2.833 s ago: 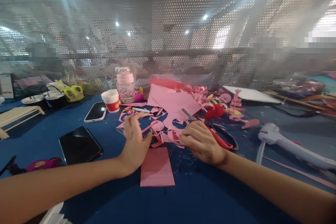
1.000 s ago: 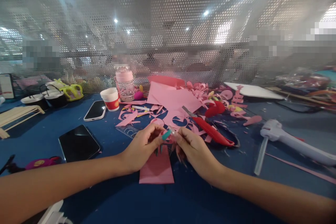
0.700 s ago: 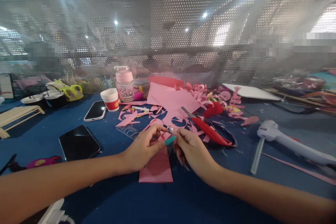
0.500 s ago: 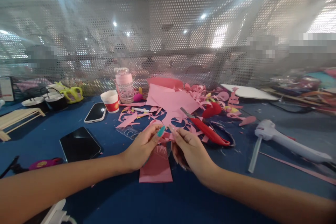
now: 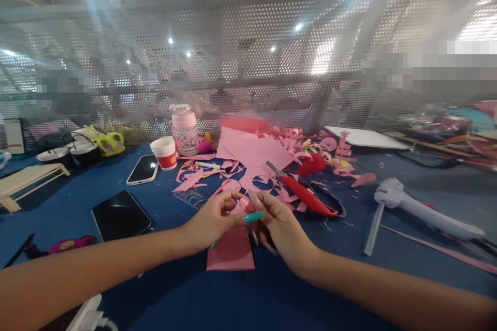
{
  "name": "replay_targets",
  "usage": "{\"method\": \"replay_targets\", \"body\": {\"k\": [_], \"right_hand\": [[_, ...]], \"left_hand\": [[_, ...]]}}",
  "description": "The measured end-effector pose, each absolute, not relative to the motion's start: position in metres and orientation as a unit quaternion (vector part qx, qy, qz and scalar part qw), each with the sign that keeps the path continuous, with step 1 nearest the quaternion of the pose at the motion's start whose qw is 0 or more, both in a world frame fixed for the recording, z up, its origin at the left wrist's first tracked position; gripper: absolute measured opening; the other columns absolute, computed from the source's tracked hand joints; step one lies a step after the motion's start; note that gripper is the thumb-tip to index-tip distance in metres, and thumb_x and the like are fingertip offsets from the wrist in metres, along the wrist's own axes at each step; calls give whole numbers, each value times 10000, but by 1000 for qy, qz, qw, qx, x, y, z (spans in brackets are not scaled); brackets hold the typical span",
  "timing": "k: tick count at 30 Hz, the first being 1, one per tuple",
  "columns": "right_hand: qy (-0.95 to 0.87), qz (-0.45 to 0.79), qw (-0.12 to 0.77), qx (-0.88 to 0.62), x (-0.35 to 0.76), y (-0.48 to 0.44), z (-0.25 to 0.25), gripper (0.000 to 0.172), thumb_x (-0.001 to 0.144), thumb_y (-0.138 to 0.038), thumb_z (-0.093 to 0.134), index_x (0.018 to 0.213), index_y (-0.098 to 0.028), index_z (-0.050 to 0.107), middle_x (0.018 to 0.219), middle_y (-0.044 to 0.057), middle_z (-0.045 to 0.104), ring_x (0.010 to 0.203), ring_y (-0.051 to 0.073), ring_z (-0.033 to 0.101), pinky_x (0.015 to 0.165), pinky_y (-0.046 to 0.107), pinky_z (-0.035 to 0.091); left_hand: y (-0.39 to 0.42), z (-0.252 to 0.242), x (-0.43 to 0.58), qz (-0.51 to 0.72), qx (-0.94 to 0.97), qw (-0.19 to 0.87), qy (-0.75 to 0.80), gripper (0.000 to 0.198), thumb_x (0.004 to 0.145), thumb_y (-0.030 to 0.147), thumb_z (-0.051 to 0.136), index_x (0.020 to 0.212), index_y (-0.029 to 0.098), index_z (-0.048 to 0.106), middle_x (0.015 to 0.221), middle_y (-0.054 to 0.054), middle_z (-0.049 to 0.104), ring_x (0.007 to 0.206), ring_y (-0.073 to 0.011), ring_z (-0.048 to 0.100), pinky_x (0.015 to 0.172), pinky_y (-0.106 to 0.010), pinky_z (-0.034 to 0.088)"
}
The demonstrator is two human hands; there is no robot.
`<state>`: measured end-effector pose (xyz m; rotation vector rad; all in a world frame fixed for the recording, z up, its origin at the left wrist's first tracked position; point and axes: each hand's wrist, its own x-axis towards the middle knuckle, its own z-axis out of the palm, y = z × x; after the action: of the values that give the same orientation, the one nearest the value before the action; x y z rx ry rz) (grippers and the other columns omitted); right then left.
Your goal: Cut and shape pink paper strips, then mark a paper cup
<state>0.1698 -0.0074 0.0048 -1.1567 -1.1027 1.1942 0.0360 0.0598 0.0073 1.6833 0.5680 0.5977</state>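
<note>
My left hand (image 5: 213, 219) and my right hand (image 5: 280, 223) meet in the middle, just above the blue table (image 5: 272, 295). Both pinch a small pink paper piece (image 5: 243, 208) between their fingertips. The teal nail of my left thumb crosses in front of it. Under the hands lies a pink rectangular card (image 5: 232, 249). Red-handled scissors (image 5: 306, 195) rest on the table just right of my right hand, apart from it.
Pink paper sheets and scraps (image 5: 252, 155) cover the far middle. A white glue gun (image 5: 419, 208) lies right. Two phones (image 5: 121, 214) (image 5: 143, 169), a paper cup (image 5: 165, 152) and a pink bottle (image 5: 184, 129) stand left. A perforated metal screen (image 5: 248, 62) closes the back.
My right hand left the scissors on the table and came to the middle. My left hand lifted off the scraps; both now hold the small pink piece and turn it between the fingers.
</note>
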Motion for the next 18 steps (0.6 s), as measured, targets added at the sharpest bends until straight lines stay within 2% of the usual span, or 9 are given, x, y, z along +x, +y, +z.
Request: {"method": "replay_targets", "body": {"k": [4, 6, 10, 14, 18], "right_hand": [[-462, 498, 557, -477, 171, -8, 3, 347, 787, -511, 490, 676, -194, 402, 431, -105, 417, 265, 4, 305, 248, 98, 193], [-446, 506, 567, -472, 171, -7, 2, 346, 789, -502, 501, 672, -195, 393, 416, -114, 386, 270, 1, 281, 260, 94, 185], [-427, 515, 566, -482, 171, -5, 1, 353, 781, -503, 515, 659, -195, 393, 399, -115, 382, 258, 6, 270, 254, 102, 176], [-423, 516, 554, -497, 172, -4, 0, 366, 773, -521, 506, 642, -193, 411, 373, -103, 410, 237, 18, 289, 234, 114, 188], [-418, 528, 532, -513, 171, -5, 3, 362, 757, -540, 509, 670, -195, 436, 326, -110, 390, 217, 23, 274, 229, 115, 183]], "left_hand": [[61, 9, 34, 253, 700, 632, 214, 449, 734, 595, 498, 839, 158, 479, 478, 73, 474, 309, -32, 295, 313, -171, 192], [61, 9, 32, 252, 696, 640, 209, 431, 780, 602, 406, 768, 173, 449, 397, 88, 424, 281, -40, 257, 300, -176, 170], [62, 7, 33, 271, 709, 608, 232, 344, 825, 503, 427, 772, 165, 466, 420, 97, 376, 351, -47, 280, 359, -172, 225], [63, 4, 33, 272, 722, 592, 235, 310, 794, 465, 517, 770, 159, 474, 518, 82, 400, 415, -44, 308, 404, -174, 238], [63, 5, 31, 284, 727, 572, 252, 325, 711, 383, 658, 920, 180, 514, 587, 69, 484, 464, -53, 392, 469, -179, 317]]}}
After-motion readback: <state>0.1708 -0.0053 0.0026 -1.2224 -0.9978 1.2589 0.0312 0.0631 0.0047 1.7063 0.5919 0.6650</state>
